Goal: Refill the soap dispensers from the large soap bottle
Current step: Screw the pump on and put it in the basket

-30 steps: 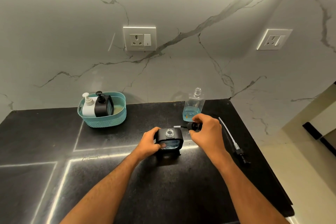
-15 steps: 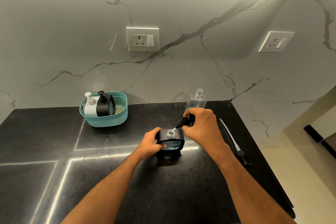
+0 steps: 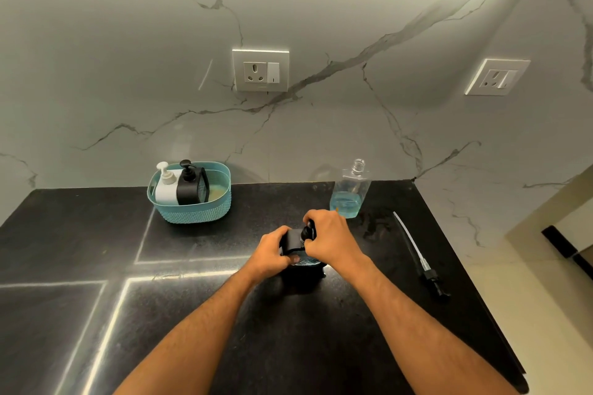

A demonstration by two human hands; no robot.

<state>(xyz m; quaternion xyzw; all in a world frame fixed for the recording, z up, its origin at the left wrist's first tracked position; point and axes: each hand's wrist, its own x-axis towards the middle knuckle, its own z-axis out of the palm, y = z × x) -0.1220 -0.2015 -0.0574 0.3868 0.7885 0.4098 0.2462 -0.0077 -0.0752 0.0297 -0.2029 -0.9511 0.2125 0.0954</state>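
Note:
A black square soap dispenser (image 3: 292,242) with blue soap inside stands on the dark counter (image 3: 96,250). My left hand (image 3: 271,252) grips its left side. My right hand (image 3: 330,239) holds the black pump head (image 3: 308,231) over the dispenser's neck; the neck itself is hidden by the fingers. Behind stands the large clear soap bottle (image 3: 349,191), uncapped, with blue soap in its lower part. Its own pump with a long tube (image 3: 417,255) lies on the counter to the right.
A teal basket (image 3: 192,213) at the back left holds a white dispenser (image 3: 166,187) and a black dispenser (image 3: 189,184). The counter's right edge runs close to the loose pump. Two wall sockets sit on the marble backsplash.
My right hand brought the black pump head from beside the dispenser onto its open neck, the tube going inside. My left hand kept its grip on the dispenser.

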